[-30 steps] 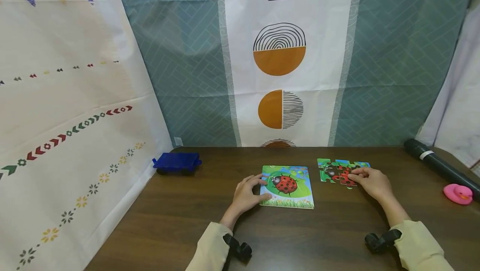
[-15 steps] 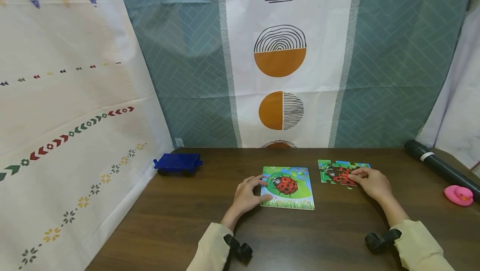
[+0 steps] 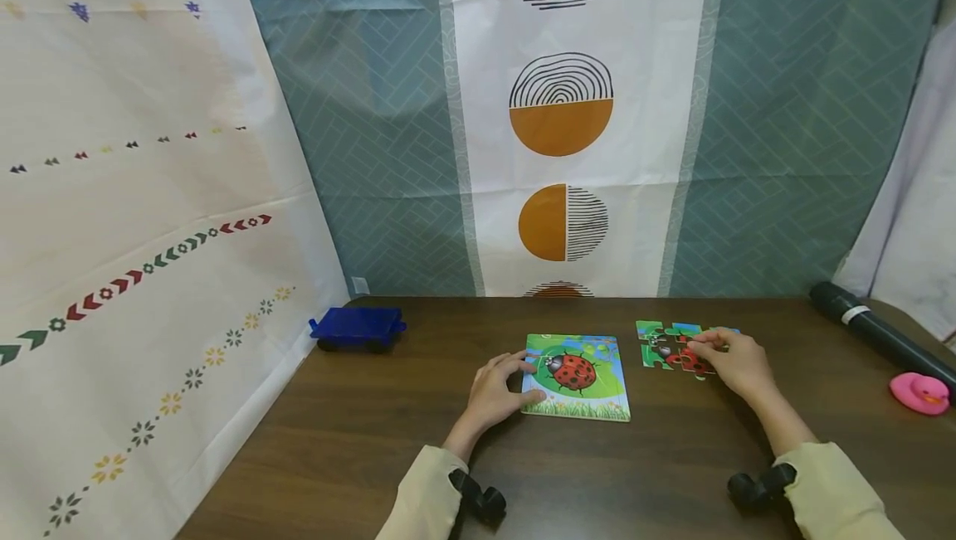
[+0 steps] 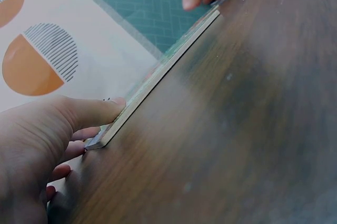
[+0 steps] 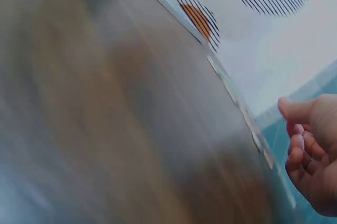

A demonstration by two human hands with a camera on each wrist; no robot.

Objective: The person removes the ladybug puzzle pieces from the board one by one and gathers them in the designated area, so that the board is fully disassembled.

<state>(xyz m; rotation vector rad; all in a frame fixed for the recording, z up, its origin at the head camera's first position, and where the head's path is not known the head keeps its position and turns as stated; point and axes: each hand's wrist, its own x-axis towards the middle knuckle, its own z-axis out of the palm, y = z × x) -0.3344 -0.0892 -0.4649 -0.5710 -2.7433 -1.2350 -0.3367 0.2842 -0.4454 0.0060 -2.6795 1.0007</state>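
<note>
The left hand is pinching the ladybird board's left edge; the right hand, fingers curled, is pinching loose puzzle pieces on the desk.

The head view looks down over the table; both wrist views skim that tabletop closely.
</note>
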